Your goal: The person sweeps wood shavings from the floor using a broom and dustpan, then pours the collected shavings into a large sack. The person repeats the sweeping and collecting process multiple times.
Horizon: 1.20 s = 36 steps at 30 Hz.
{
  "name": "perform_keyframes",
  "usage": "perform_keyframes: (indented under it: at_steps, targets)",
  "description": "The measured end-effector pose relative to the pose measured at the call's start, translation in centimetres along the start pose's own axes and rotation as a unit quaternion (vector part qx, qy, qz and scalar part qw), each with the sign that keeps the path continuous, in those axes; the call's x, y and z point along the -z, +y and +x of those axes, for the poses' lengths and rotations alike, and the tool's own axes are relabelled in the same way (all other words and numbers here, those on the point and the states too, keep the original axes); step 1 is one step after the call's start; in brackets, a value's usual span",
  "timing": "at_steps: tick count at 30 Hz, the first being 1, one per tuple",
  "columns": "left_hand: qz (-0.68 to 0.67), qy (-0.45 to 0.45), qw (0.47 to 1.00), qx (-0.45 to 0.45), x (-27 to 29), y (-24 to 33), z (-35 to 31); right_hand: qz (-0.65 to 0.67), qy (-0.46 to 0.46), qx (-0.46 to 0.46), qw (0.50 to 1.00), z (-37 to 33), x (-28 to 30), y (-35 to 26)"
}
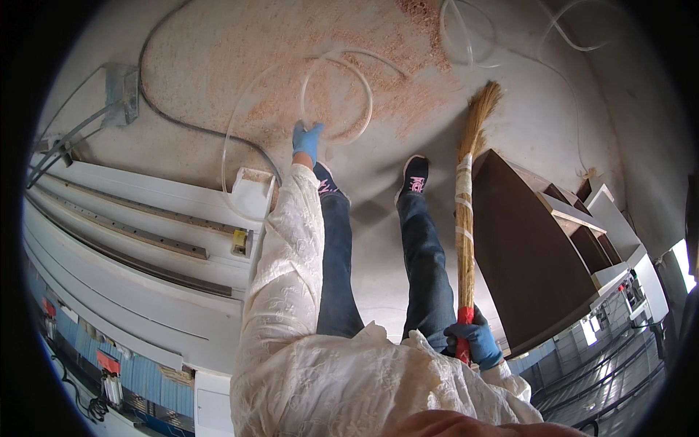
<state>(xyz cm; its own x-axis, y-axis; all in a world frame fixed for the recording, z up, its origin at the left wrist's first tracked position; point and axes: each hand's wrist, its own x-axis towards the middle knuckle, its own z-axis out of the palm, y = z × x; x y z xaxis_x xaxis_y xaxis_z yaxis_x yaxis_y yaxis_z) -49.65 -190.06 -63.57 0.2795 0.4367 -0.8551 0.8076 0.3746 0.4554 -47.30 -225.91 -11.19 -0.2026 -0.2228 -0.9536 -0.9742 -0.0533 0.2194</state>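
My left hand [307, 140], in a blue glove, reaches out over the floor, its fingers closed on a clear plastic hose [368, 109]. The hose bends in a loop beyond the hand, with another stretch curving down past the white machine to the left. At my right side, my gloved right hand [477, 339] is wrapped round the red-taped end of a straw broom [464, 240]. The broom points away from me, bristles at the far end. Reddish-brown shavings [291, 98] lie scattered on the floor around and beyond the hose loop.
A long white machine with metal rails [145, 218] stands on the left. A dark cable [196, 130] runs over the floor. To the right is a brown cabinet [524, 255] with open compartments. More clear tubing [470, 44] lies at the far right, near a denser shavings heap [424, 29].
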Motion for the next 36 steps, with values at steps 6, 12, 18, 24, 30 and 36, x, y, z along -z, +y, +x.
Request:
perform_keyframes:
  at_steps: [6,12,18,24,30,36]
  targets:
    - [-0.272,-0.098,0.957,-0.015,-0.2,10.0,-7.9,-0.080,-0.056,0.070,0.993,-0.4,-0.9,-0.9]
    - [-0.336,-0.220,0.882,-0.244,8.0,29.7,-33.8,-0.047,-0.180,0.111,0.976,-2.8,-4.5,-3.8]
    - [-0.192,-0.253,0.867,-0.384,15.5,41.9,-54.9,0.020,-0.286,0.161,0.944,-4.1,-8.4,-7.7]
    - [-0.211,-0.269,0.802,-0.490,18.1,44.9,-64.4,0.107,-0.381,0.144,0.907,-5.5,-12.4,-16.8]
    - [-0.264,-0.237,0.800,-0.483,17.7,44.2,-69.4,0.115,-0.489,0.180,0.846,-7.9,-10.8,-20.0]
    - [-0.385,-0.207,0.771,-0.464,16.3,42.2,-74.2,-0.009,-0.399,0.265,0.878,-12.2,-0.9,-16.0]
